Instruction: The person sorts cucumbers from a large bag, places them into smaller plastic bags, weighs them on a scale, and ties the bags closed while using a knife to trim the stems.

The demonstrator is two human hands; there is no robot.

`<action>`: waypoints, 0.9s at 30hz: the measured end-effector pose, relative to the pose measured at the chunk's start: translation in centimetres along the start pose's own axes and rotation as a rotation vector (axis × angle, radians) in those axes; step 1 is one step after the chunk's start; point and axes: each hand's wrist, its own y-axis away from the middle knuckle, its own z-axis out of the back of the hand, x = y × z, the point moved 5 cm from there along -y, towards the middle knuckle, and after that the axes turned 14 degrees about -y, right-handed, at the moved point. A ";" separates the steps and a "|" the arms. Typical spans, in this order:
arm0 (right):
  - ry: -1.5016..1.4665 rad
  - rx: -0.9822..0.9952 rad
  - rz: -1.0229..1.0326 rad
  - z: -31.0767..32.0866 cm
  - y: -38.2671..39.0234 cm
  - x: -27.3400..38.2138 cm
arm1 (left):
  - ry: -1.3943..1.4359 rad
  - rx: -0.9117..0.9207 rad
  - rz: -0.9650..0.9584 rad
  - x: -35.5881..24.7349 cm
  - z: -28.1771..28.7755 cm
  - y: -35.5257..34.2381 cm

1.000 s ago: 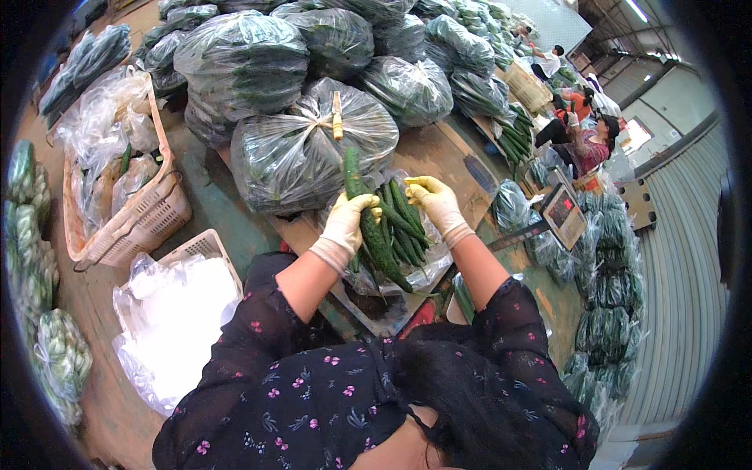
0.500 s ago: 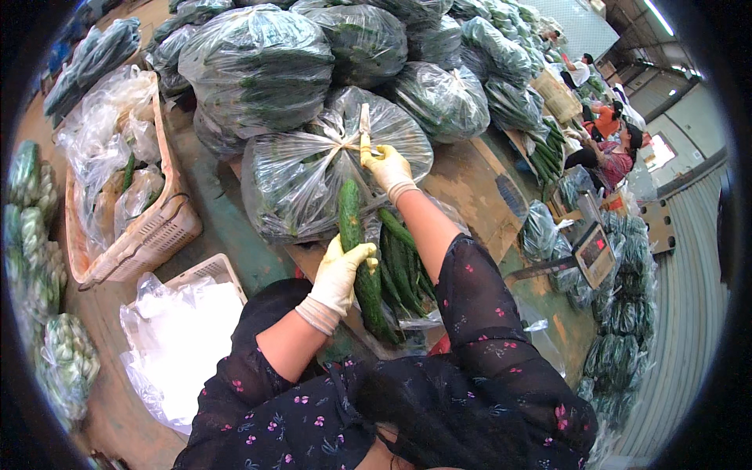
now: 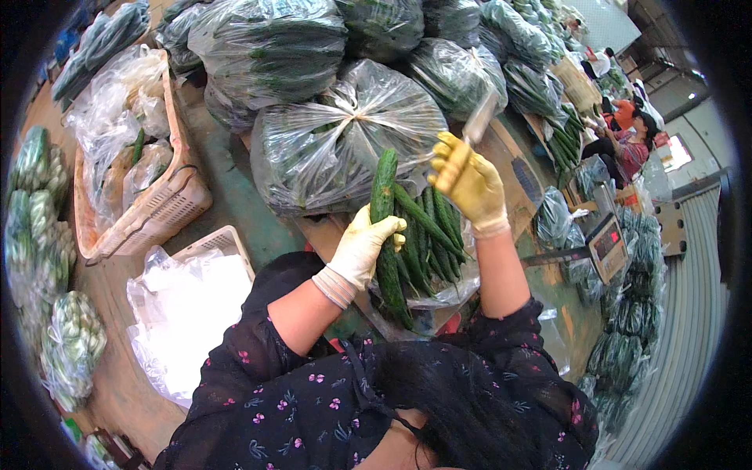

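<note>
My left hand (image 3: 364,249), in a pale glove, is closed around the middle of a long green cucumber (image 3: 384,184), held tilted with its far end upward. Just right of it, several more cucumbers (image 3: 419,254) lie on clear plastic. My right hand (image 3: 474,184), in a yellow-stained glove, is raised over the far right side of that pile. Its fingers are curled around a narrow pale tool (image 3: 480,116) that sticks up past them; motion blurs it and its kind is unclear. Beyond both hands sits a tied clear bag of cucumbers (image 3: 305,168).
More filled bags (image 3: 266,55) are stacked at the back. A crate with plastic bags (image 3: 149,227) stands left, near a white-lined crate (image 3: 188,301). A scale display (image 3: 607,247) stands right, beside wrapped bundles (image 3: 619,337). Other people (image 3: 633,145) sit at the far right.
My right hand has moved right, away from the tied bag's knot, carrying the pale tool. My left hand and its cucumber appear further right, and more of the pile shows.
</note>
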 end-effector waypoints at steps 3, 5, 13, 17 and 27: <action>0.454 -0.285 -0.019 2.3 6.0 3.0 | -0.054 0.066 -0.022 0.5 -1.5 0.0; 0.991 -0.433 0.018 1.0 9.6 2.2 | -0.065 0.112 -0.035 0.8 -2.6 0.2; 2.138 -0.287 0.201 -2.8 15.1 0.4 | -0.103 0.260 -0.050 3.4 -5.9 -0.2; 2.234 -0.298 0.233 -2.7 15.9 1.2 | -0.100 0.308 -0.029 4.1 -7.2 -0.3; 2.399 -0.360 0.160 -1.7 16.8 2.1 | -0.110 0.412 0.031 5.1 -9.1 -0.5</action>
